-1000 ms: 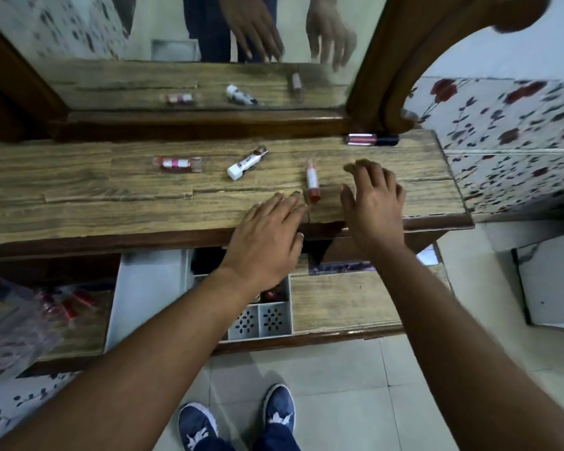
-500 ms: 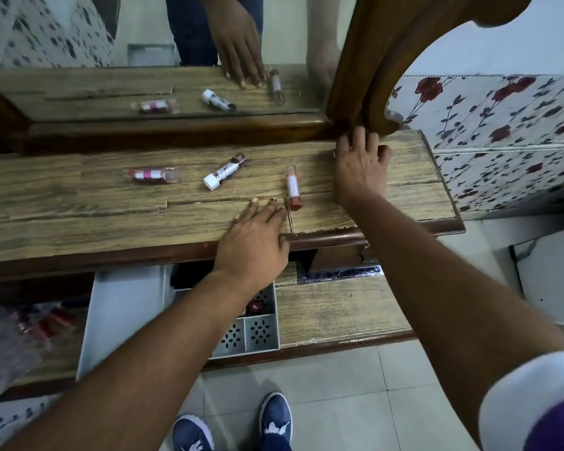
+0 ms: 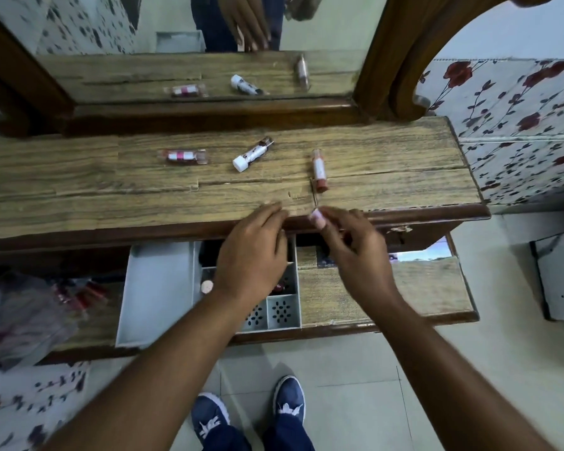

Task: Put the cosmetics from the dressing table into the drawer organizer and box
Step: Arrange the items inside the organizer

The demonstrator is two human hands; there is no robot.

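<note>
Three cosmetic tubes lay on the dressing table top point(image 3: 79, 177): clear-capped lipstick point(image 3: 185, 156) at 10 o'clock from the hands, white-capped tube point(image 3: 252, 154) at 11 o'clock, lip gloss tube point(image 3: 319, 170) at 12 o'clock. Gloss tube's long axis ran 12-to-6, dark end toward the person, so it pointed almost straight at the right hand point(image 3: 355, 255), which was the nearer hand and sat just short of it at the table's front edge. Right hand was curled with thumb pressed to the fingers; something small may be pinched there, can't tell what. Left hand point(image 3: 253, 255) was loosely curled over the drawer organizer point(image 3: 282, 312), holding nothing visible. Organizer sat in the open drawer point(image 3: 404, 288) at 6 o'clock from the gloss, some items already in its compartments. My read: gloss tube is the next pick, short reach forward with the right hand, grip across the barrel
</note>
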